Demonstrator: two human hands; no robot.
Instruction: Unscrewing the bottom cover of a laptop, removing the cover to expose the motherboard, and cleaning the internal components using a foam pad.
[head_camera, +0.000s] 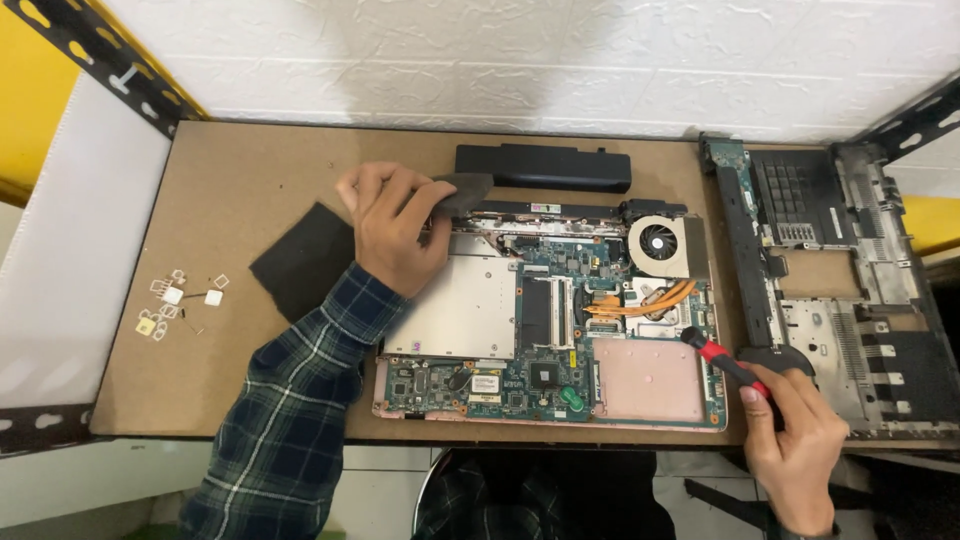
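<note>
Head view: nearest the camera, at five o'clock, the person's right hand (795, 445) is clenched around a red-and-black-handled screwdriver (722, 362), its long axis running from the fist up toward ten o'clock, the far end of the handle resting over the right edge of the opened pink-rimmed laptop base with its exposed green circuit board (520, 375). That base lies at the centre of the brown fibreboard worktop (230, 200), long axis from nine to three o'clock. Farther off, at eleven o'clock from the board, the left hand (392, 225), in a plaid sleeve, grasps a small dark grey plastic cover piece (462, 190) at the base's far left corner, just beside the silver metal drive bay (465, 305). The left hand is the nearer to that corner; the screwdriver lies well apart from it, toward four o'clock.
</note>
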